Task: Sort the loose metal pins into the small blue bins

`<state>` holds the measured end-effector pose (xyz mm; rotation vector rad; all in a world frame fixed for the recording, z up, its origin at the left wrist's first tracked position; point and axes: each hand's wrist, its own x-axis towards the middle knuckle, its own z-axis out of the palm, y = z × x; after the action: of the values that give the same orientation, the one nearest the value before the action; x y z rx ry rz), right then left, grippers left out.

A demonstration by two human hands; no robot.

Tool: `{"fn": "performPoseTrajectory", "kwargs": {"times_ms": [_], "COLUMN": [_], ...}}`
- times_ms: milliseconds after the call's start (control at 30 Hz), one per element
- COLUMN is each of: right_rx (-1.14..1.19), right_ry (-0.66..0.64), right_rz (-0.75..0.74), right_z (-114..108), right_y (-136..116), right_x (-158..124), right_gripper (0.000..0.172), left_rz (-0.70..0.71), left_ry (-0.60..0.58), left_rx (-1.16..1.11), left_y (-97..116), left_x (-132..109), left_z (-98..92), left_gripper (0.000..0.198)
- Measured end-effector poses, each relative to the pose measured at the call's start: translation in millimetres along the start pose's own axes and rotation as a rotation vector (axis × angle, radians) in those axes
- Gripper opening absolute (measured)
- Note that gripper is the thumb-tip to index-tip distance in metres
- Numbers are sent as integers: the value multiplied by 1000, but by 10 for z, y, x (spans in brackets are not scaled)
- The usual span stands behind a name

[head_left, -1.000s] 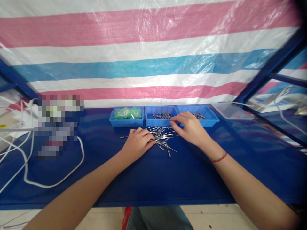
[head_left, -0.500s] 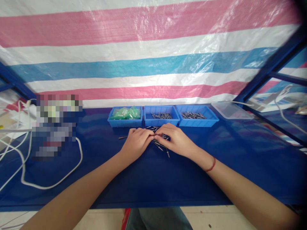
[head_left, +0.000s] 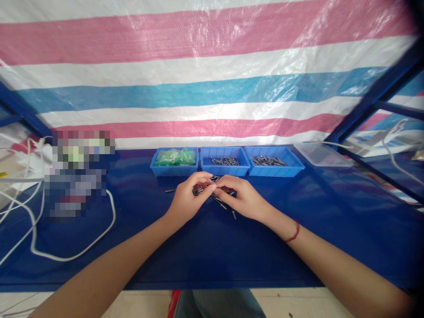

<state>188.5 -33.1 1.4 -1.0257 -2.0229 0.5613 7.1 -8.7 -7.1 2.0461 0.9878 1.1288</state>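
Note:
A loose heap of small metal pins lies on the blue table in front of three blue bins. My left hand sits over the left side of the heap, fingers curled and pinched on some pins. My right hand meets it from the right, fingers also closed over the heap, fingertips almost touching the left hand. What each pinch holds is mostly hidden by the fingers. One pin lies apart to the left.
Behind the heap stand a left bin with green parts, a middle bin and a right bin with metal pins. A clear plastic lid lies at the right. A white cable loops at the left. A striped tarp hangs behind.
My right hand came back from the right bin to the heap and met my left hand. My left hand lifted its fingers from flat into a pinch.

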Motion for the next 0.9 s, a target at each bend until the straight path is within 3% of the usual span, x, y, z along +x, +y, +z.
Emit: {"fn": "performPoseTrajectory", "kwargs": {"times_ms": [367, 733, 900], "right_rx": [45, 65, 52], "right_ry": [29, 177, 243], "right_rz": [18, 8, 24], "right_z": [19, -4, -25], "right_y": [48, 59, 31], "right_x": [-11, -3, -3], "right_gripper": [12, 12, 16], "left_rz": [6, 36, 28], "left_ry": [-8, 41, 5], "left_rx": [-51, 24, 85], "left_y": [-49, 1, 18], "left_x": [-8, 24, 28], "left_z": [12, -12, -25], "left_gripper": [33, 23, 28]}}
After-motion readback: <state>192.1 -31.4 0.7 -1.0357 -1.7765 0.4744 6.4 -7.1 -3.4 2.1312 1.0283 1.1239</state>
